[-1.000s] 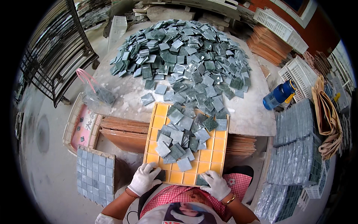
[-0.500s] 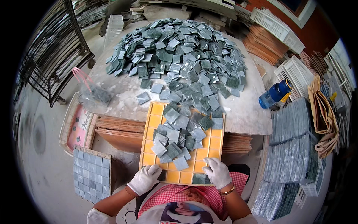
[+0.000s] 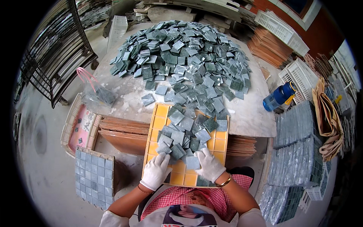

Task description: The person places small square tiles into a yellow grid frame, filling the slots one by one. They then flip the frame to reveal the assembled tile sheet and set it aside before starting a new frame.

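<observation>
A yellow gridded tray (image 3: 177, 178) rests against the table's near edge, tilted toward my lap. Loose square green-grey stone tiles (image 3: 177, 137) lie heaped on its middle, and a few dark ones sit in the cells of its lowest row. My left hand (image 3: 156, 172), in a white glove, reaches over the tray's left side with its fingers stretched out against the heap's lower left edge. Also gloved, my right hand (image 3: 209, 166) has its thumb and fingers at the edge of one pale grey stone tile (image 3: 193, 162); its exact grip is partly hidden.
A large mound of tiles (image 3: 189, 49) covers the back of the table (image 3: 249, 121). A clear bag (image 3: 100, 96) sits at left, a blue bottle (image 3: 279, 96) at right. Stacked tile sheets (image 3: 291, 159) stand right; a tiled panel (image 3: 94, 176) and a basket (image 3: 68, 132) stand left.
Both hands have left the tray's lower corners and moved up and inward to the loose tiles. The pale tile beside my right hand has shifted right and turned straighter.
</observation>
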`<state>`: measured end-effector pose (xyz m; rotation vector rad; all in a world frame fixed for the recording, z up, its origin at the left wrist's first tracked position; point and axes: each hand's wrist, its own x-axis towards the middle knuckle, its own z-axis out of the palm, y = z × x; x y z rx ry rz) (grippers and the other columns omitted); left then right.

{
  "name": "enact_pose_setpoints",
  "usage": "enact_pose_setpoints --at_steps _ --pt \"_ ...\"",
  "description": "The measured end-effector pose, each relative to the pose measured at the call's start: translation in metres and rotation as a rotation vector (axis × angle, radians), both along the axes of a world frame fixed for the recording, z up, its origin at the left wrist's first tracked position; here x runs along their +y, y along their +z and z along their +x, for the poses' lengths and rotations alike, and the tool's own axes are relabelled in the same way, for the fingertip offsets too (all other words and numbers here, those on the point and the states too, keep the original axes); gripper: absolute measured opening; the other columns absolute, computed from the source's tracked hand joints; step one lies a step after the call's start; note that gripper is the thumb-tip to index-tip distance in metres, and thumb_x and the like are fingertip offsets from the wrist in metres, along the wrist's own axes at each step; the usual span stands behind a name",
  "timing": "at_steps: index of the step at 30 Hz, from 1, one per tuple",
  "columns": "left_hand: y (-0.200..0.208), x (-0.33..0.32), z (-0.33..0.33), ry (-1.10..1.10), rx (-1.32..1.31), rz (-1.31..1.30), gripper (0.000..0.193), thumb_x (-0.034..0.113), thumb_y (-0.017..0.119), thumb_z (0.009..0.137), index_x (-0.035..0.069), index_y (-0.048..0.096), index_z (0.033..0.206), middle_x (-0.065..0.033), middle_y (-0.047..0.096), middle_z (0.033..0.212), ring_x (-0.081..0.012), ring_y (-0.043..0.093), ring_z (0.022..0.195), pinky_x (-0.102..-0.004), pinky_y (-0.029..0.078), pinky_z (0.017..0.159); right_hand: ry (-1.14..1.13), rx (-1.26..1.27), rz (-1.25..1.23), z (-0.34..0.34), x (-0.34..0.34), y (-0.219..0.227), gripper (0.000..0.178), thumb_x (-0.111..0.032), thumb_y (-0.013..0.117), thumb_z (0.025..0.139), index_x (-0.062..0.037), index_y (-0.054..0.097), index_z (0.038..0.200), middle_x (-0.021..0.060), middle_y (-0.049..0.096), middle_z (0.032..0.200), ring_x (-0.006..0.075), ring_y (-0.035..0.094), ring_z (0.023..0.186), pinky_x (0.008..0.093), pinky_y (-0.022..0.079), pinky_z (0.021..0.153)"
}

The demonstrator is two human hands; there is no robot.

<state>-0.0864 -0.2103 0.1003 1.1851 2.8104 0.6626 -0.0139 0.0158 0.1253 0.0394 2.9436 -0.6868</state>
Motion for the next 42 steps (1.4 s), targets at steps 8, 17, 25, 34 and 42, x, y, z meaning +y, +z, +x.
enact_pose_setpoints --at_steps 8,17,25,34,42 --pt "-0.010 0.006 -0.022 -0.052 0.116 0.094 0.070 0.019 0.077 0.064 0.011 0.048 0.127 -0.0136 0.051 0.119 -0.0336 0.056 0.099 -0.0406 0.051 0.078 -0.320 -0.076 -0.405 0.061 0.019 -0.013 0.059 -0.018 0.081 0.064 -0.0016 0.051 0.112 0.0153 0.051 0.103 0.0271 0.057 0.084 0.0362 0.049 0.078" --pt "-0.009 -0.005 -0.030 -0.011 0.048 0.170 0.070 0.016 0.078 0.065 0.007 0.047 0.127 -0.0155 0.050 0.122 -0.0355 0.054 0.104 -0.0423 0.047 0.087 -0.109 0.053 -0.280 0.066 -0.017 -0.023 0.056 -0.020 0.078 0.068 -0.0047 0.051 0.115 0.0148 0.052 0.111 0.0344 0.056 0.100 0.0402 0.048 0.083" --pt "-0.015 0.013 -0.036 0.310 0.054 0.097 0.074 0.024 0.079 0.066 0.008 0.044 0.128 -0.0159 0.048 0.121 -0.0355 0.051 0.104 -0.0444 0.048 0.083 -0.087 0.079 -0.444 0.053 -0.008 -0.018 0.025 -0.012 0.063 0.084 -0.0037 0.061 0.107 0.0134 0.061 0.095 0.0312 0.061 0.091 0.0368 0.050 0.079" --pt "-0.008 -0.001 -0.047 0.178 -0.096 0.190 0.069 0.020 0.078 0.069 0.003 0.047 0.128 -0.0168 0.055 0.119 -0.0358 0.053 0.108 -0.0429 0.046 0.090 -0.100 0.074 -0.354 0.062 -0.017 -0.034 0.031 -0.017 0.067 0.080 -0.0047 0.062 0.108 0.0125 0.061 0.101 0.0304 0.062 0.091 0.0358 0.051 0.077" --pt "-0.007 -0.033 -0.002 -0.010 -0.563 0.378 0.076 0.018 0.078 0.072 0.005 0.041 0.137 -0.0210 0.056 0.122 -0.0352 0.057 0.109 -0.0385 0.048 0.091 -0.002 0.011 -0.096 0.065 -0.028 -0.025 0.049 -0.032 0.071 0.077 -0.0067 0.056 0.116 0.0123 0.057 0.107 0.0290 0.062 0.094 0.0385 0.052 0.078"
